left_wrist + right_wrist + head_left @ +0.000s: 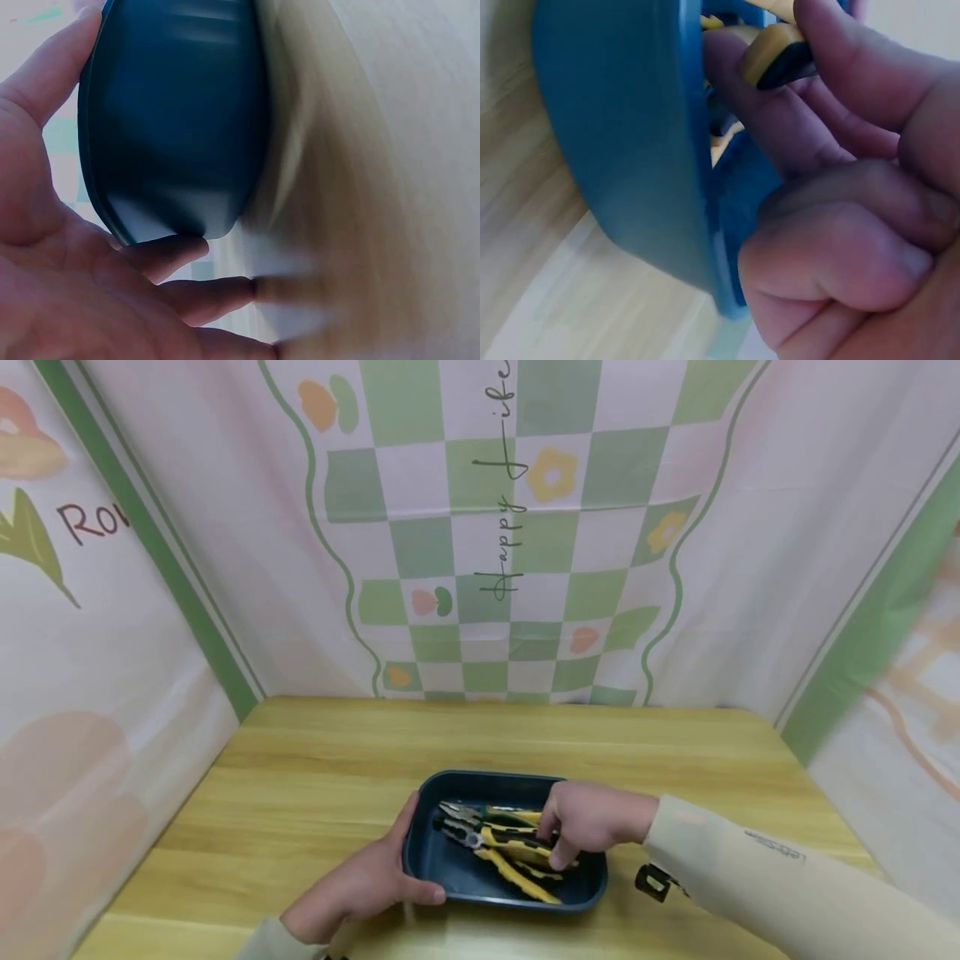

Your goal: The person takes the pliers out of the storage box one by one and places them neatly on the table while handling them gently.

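Observation:
A dark blue plastic tray (442,866) holds several pliers with yellow-and-black handles (517,877). Their metal jaws point left; one pair (460,812) shows green on its handle. My left hand (375,872) spans the tray's left end. Its thumb lies along the front rim and its straight, spread fingers rest against the end wall. From the right, my right hand (596,817) reaches into the tray. Its thumb and forefinger pinch the yellow-and-black handle end of a pair of pliers (776,56), while the other fingers are curled. That pliers' far part is hidden among the others.
The tray stands near the front edge of a wooden table (345,747). Printed cloth (480,543) hangs behind the table and along both sides. A small black device (654,882) is at the right wrist, beside the cream sleeve (750,860).

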`<state>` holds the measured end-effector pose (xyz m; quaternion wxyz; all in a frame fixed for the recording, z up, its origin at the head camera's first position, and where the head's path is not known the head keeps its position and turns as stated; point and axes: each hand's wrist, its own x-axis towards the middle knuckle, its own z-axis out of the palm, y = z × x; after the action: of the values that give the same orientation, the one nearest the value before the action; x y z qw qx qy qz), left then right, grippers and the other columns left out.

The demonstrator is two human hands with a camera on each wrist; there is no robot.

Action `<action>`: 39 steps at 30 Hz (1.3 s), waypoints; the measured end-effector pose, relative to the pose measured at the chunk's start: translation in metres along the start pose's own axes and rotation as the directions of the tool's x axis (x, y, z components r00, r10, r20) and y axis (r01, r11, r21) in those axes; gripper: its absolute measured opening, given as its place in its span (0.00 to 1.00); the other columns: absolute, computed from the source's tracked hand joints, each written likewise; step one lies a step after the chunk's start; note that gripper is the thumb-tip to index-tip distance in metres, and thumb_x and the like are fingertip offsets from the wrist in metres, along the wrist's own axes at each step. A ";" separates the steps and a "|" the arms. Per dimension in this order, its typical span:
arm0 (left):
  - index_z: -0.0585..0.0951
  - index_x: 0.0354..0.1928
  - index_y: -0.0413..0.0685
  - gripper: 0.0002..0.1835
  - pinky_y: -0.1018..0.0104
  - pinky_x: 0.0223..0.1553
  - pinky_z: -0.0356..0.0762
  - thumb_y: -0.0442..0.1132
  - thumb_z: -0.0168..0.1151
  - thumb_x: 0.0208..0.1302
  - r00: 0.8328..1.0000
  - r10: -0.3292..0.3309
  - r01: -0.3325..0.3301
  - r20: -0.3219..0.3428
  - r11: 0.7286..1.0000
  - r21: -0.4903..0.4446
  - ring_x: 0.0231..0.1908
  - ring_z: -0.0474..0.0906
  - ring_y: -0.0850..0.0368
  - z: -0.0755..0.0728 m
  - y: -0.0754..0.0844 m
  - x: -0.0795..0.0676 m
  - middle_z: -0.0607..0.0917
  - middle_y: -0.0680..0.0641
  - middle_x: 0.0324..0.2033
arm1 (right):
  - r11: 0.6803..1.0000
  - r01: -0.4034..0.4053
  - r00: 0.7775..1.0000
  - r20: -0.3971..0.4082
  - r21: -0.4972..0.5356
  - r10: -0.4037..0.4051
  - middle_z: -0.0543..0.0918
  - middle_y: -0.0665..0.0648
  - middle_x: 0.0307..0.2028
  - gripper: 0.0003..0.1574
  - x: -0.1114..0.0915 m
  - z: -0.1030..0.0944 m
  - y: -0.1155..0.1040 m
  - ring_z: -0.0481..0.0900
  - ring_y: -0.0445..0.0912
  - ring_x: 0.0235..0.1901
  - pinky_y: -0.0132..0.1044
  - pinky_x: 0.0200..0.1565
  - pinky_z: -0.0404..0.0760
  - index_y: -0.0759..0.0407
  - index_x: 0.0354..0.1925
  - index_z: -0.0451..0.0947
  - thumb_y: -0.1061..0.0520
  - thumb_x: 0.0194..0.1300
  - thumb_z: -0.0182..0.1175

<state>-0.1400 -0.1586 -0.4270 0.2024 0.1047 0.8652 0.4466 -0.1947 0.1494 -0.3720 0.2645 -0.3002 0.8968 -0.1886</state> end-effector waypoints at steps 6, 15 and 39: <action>0.32 0.71 0.71 0.70 0.48 0.47 0.65 0.59 0.76 0.36 1.000 -0.008 0.008 -0.008 1.000 0.001 0.45 0.71 0.46 -0.001 0.003 -0.001 0.64 0.30 0.62 | 0.975 -0.058 0.996 -0.053 0.213 0.071 0.83 0.49 0.39 0.17 -0.012 -0.004 0.012 0.79 0.44 0.40 0.45 0.43 0.76 0.53 0.40 0.85 0.53 0.48 0.72; 0.32 0.72 0.70 0.70 0.46 0.47 0.65 0.59 0.76 0.37 1.000 -0.004 0.004 -0.008 1.000 0.021 0.46 0.71 0.44 -0.001 0.003 -0.002 0.65 0.29 0.61 | 0.908 -0.002 0.990 -0.129 0.419 0.062 0.85 0.50 0.27 0.28 -0.024 -0.004 0.027 0.82 0.45 0.32 0.54 0.47 0.72 0.66 0.50 0.78 0.51 0.53 0.68; 0.32 0.72 0.69 0.70 0.43 0.50 0.63 0.60 0.76 0.36 1.000 -0.018 0.018 -0.007 1.000 0.014 0.50 0.69 0.43 0.003 0.001 -0.001 0.62 0.29 0.63 | 0.689 0.024 0.952 -0.226 0.725 0.205 0.82 0.67 0.34 0.25 -0.084 -0.019 0.086 0.55 0.38 0.10 0.29 0.14 0.59 0.68 0.54 0.74 0.55 0.63 0.61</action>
<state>-0.1380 -0.1564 -0.4277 0.2027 0.0968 0.8698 0.4392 -0.1864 0.2707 -0.3691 0.2358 -0.0966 0.7934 -0.5528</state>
